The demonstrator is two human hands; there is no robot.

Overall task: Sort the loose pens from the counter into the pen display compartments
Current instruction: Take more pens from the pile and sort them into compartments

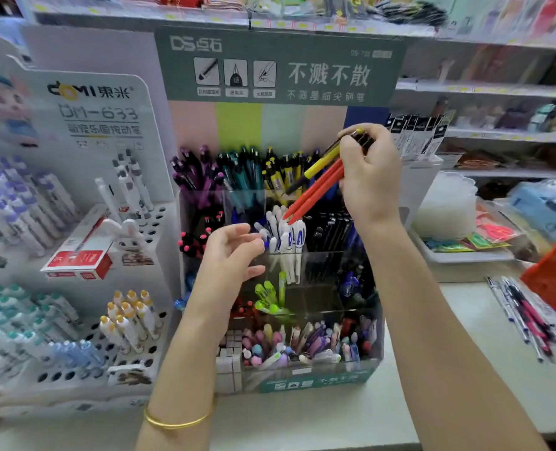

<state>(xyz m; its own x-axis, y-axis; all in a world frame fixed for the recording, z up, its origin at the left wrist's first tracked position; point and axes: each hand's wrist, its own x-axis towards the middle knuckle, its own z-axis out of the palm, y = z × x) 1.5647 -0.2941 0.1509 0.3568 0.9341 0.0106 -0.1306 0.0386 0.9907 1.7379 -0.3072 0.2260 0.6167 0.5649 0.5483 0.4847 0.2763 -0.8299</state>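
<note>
Now orange and yellow pens (319, 187) are gripped in the right hand (371, 177) above the pen display (302, 382), while the left hand (231, 255) is held slack and empty in front of it.

Tops of held pens (315, 189) hidden inside right hand (372, 180); top-shelf goods (400, 9) blurred; orange item (554, 278) cropped.

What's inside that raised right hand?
The right hand grips two orange-red pens and a yellow pen, slanting down toward the white pens. Fingers cover most of their upper parts; any further pen would be hidden.
</note>
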